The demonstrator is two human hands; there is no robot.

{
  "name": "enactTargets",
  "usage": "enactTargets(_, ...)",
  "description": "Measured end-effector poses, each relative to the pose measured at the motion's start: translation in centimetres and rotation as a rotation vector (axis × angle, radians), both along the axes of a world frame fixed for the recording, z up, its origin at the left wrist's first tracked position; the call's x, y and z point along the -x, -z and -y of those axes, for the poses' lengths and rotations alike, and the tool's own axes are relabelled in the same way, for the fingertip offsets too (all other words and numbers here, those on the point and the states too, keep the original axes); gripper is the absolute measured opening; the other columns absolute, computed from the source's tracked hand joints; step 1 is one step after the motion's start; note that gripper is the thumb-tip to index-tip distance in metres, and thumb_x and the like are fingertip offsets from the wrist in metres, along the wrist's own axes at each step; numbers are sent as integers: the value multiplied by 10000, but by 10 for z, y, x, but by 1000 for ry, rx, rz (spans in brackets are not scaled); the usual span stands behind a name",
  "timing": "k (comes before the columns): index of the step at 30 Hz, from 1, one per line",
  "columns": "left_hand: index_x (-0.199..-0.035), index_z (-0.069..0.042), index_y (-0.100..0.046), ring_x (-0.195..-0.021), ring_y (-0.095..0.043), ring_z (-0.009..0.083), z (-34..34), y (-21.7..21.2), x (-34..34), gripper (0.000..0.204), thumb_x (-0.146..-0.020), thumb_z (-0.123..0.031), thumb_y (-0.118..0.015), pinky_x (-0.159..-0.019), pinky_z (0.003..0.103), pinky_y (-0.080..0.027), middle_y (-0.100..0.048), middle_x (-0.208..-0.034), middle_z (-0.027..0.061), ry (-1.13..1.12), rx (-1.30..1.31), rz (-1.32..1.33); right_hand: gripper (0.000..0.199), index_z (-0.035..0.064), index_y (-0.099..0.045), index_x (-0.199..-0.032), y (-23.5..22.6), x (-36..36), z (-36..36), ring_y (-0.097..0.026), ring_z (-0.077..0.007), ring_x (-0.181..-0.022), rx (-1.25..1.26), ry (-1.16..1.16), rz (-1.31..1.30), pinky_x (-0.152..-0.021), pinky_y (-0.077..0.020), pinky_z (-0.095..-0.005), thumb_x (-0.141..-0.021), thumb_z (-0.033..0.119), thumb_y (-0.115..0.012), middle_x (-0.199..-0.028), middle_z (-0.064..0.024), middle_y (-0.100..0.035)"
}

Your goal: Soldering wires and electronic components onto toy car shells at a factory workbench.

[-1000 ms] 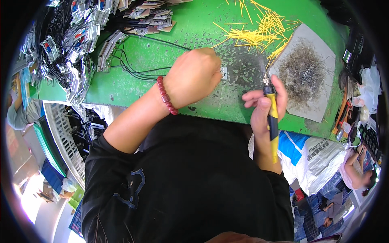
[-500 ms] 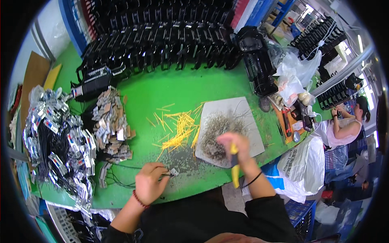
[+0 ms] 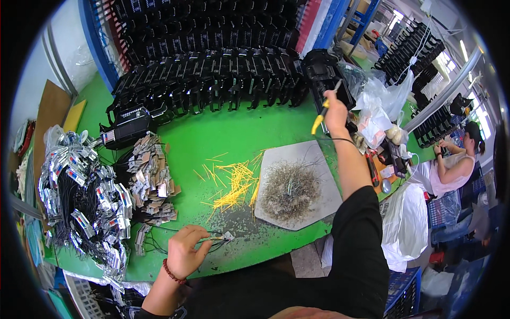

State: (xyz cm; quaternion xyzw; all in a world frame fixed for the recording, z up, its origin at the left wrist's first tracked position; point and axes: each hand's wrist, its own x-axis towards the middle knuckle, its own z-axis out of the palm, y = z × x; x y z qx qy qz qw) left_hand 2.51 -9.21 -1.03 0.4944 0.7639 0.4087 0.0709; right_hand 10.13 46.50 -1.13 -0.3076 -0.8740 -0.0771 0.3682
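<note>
My left hand [image 3: 186, 251] rests on the green table [image 3: 212, 138] near its front edge and pinches a thin black cable with a small grey connector [image 3: 227, 236] at its end. My right hand [image 3: 334, 111] is stretched far out to the right and grips a yellow-handled tool [image 3: 320, 118], its tip pointing up toward black parts at the back. Loose yellow wire pieces [image 3: 234, 183] lie between the hands. A grey board [image 3: 297, 183] carries a heap of fine wire scraps.
Rows of black housings [image 3: 212, 69] fill the back of the table. At the left lie a heap of silver-labelled black cables [image 3: 79, 196] and a pile of small tags [image 3: 151, 178]. White plastic bags [image 3: 382, 106] sit at the right. Another person [image 3: 457, 159] works at far right.
My right hand has risen from the grey board and reached far up to the right with the yellow tool. My left hand stays at the front edge with the cable.
</note>
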Motion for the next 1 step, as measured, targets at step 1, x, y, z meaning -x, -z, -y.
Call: enactTargets(1,-828,-28,-660,-808,-646,299,2,-2,1,144,-703,-44,-730,-690,361,-529,-666,-880,137,-4,2,-5,380,200,-517,-1093,-5,-1,-10,-656,-341,-736,230,-69,-151,-628,-490,-457,-761,124,-685,-744,-126,-638)
